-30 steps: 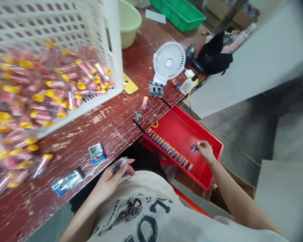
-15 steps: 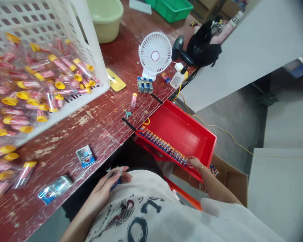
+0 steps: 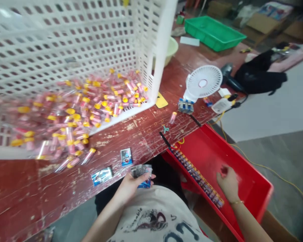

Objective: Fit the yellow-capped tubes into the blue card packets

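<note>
My left hand (image 3: 131,186) is closed on a small stack of shiny packets (image 3: 141,172) at the table's near edge, close to my body. My right hand (image 3: 227,181) hovers inside the red tray (image 3: 252,181), fingers loosely curled over its bare floor, blurred by motion. A row of small packets (image 3: 197,174) lines the tray's near wall just left of that hand. Two loose packets (image 3: 126,157) (image 3: 102,175) lie on the red table (image 3: 141,134) near my left hand.
A white slotted crate (image 3: 91,43) lies tipped on its side, spilling pink tubes with yellow caps (image 3: 73,114). A small white fan (image 3: 204,81), a green tray (image 3: 214,32), a pale bowl (image 3: 172,47) and a black bag (image 3: 260,72) sit further back. A yellow cable (image 3: 267,168) runs over the floor.
My view swung left and up. My right hand moved from the row's end at the tray's near wall out over the tray floor. My left hand kept hold of its packets.
</note>
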Demonstrator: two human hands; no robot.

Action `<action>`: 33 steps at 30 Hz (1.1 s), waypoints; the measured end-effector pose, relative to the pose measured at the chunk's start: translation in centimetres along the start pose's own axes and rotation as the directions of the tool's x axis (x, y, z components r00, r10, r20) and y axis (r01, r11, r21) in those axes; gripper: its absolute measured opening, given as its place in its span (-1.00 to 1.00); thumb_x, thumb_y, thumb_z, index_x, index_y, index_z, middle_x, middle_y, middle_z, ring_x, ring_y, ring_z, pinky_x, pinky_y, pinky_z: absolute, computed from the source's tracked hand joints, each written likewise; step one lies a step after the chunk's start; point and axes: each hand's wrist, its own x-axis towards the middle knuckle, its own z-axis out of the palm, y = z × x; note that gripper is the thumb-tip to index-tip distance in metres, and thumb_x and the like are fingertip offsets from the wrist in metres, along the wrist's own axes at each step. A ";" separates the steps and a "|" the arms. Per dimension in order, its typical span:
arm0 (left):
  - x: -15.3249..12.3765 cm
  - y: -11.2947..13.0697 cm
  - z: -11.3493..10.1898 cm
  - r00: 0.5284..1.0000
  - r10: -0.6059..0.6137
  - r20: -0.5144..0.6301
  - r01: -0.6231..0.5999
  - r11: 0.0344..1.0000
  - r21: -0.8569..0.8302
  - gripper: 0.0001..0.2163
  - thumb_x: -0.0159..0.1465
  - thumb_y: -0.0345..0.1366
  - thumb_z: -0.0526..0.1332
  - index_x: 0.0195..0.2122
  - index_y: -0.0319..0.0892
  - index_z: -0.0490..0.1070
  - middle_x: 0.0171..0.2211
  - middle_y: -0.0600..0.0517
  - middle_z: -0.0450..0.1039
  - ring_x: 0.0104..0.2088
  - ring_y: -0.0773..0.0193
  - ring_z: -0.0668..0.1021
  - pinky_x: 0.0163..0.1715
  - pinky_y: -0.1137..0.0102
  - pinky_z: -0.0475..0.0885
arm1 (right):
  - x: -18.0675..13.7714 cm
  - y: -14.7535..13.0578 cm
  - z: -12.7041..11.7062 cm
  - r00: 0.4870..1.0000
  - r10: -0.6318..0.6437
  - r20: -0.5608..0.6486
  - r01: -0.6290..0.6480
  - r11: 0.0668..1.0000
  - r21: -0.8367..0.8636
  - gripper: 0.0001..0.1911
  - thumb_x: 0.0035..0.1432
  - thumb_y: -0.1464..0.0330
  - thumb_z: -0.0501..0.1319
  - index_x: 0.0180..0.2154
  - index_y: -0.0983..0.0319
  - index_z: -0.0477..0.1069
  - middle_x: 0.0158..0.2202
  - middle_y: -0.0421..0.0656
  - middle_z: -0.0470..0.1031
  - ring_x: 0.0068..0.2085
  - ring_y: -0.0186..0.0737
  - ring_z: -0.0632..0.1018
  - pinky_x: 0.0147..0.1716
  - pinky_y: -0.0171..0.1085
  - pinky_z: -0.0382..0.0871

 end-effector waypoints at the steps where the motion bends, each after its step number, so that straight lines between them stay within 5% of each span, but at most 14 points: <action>1: 0.1 0.2 -0.2 0.999 -0.012 -0.038 0.010 0.999 -0.046 -0.66 -0.04 -0.20 0.44 -0.29 -0.27 0.49 -0.38 -0.10 0.59 -0.49 0.24 0.57 -0.40 0.33 0.49 | 1.4 -3.3 0.7 0.990 -0.139 -0.023 0.140 0.988 0.059 -0.69 0.09 0.34 0.14 -0.09 0.26 0.31 -0.17 0.04 0.41 -0.14 0.01 0.48 -0.15 -0.02 0.40; 4: 0.2 1.0 -0.7 0.993 -0.036 -0.116 0.021 0.991 -0.130 -0.67 -0.06 -0.21 0.46 -0.32 -0.26 0.49 -0.39 -0.09 0.58 -0.45 0.23 0.57 -0.43 0.33 0.52 | 5.0 -15.8 3.8 0.819 -0.564 -0.107 0.571 0.782 0.249 -0.79 0.12 0.36 0.11 -0.16 0.20 0.33 -0.19 -0.04 0.43 -0.13 -0.04 0.45 -0.06 -0.02 0.35; 7: -0.4 2.0 -1.1 0.992 -0.001 -0.123 -0.022 0.983 -0.185 -0.68 -0.02 -0.18 0.43 -0.29 -0.26 0.50 -0.32 -0.13 0.59 -0.37 0.19 0.60 -0.41 0.34 0.53 | 7.7 -28.5 7.9 0.648 -0.759 -0.069 0.727 0.589 0.352 -0.82 0.15 0.42 0.07 -0.18 0.18 0.34 -0.16 -0.05 0.44 -0.05 -0.05 0.42 0.05 -0.02 0.27; 10: -1.2 2.7 -1.4 0.990 0.068 -0.121 -0.094 0.970 -0.224 -0.66 0.00 -0.17 0.42 -0.26 -0.28 0.51 -0.26 -0.16 0.58 -0.31 0.15 0.61 -0.38 0.35 0.52 | 9.4 -37.3 11.9 0.601 -0.799 -0.022 0.743 0.549 0.382 -0.75 0.12 0.47 0.08 -0.12 0.27 0.33 -0.09 0.04 0.41 0.02 0.01 0.37 0.09 0.00 0.21; 12: -1.6 3.0 -1.6 0.984 0.116 -0.133 -0.146 0.960 -0.238 -0.65 0.00 -0.16 0.42 -0.25 -0.27 0.50 -0.26 -0.17 0.58 -0.29 0.12 0.62 -0.39 0.34 0.52 | 10.0 -40.3 13.9 0.608 -0.794 0.005 0.725 0.558 0.403 -0.73 0.09 0.48 0.11 -0.12 0.33 0.34 -0.07 0.10 0.39 0.03 0.07 0.34 0.10 0.07 0.16; 15: -2.0 3.2 -1.9 0.979 0.143 -0.145 -0.175 0.955 -0.241 -0.64 0.00 -0.15 0.42 -0.25 -0.29 0.50 -0.25 -0.19 0.58 -0.30 0.10 0.62 -0.40 0.35 0.52 | 10.4 -40.6 15.3 0.640 -0.767 0.045 0.669 0.584 0.460 -0.78 0.09 0.44 0.14 -0.18 0.35 0.38 -0.11 0.13 0.40 0.01 0.11 0.35 0.09 0.12 0.15; 24: -0.3 3.8 -2.3 0.988 0.107 -0.116 -0.136 0.950 -0.281 -0.63 -0.08 -0.24 0.48 -0.26 -0.26 0.52 -0.46 -0.03 0.54 -0.39 0.20 0.59 -0.41 0.32 0.54 | 9.1 -32.1 12.8 0.772 -0.606 0.191 0.299 0.611 0.733 -0.56 -0.01 0.07 0.27 -0.20 0.26 0.42 -0.29 -0.07 0.54 -0.32 -0.19 0.56 -0.27 -0.16 0.50; 33: 0.2 4.3 -2.7 0.977 0.151 -0.148 -0.184 0.953 -0.241 -0.63 -0.07 -0.18 0.46 -0.30 -0.31 0.53 -0.38 -0.16 0.60 -0.37 0.15 0.63 -0.33 0.31 0.52 | 9.4 -33.0 13.5 0.855 -0.484 0.185 0.124 0.538 0.834 -0.47 -0.30 0.10 0.44 -0.34 0.23 0.29 -0.38 -0.19 0.45 -0.33 -0.26 0.54 -0.20 -0.16 0.48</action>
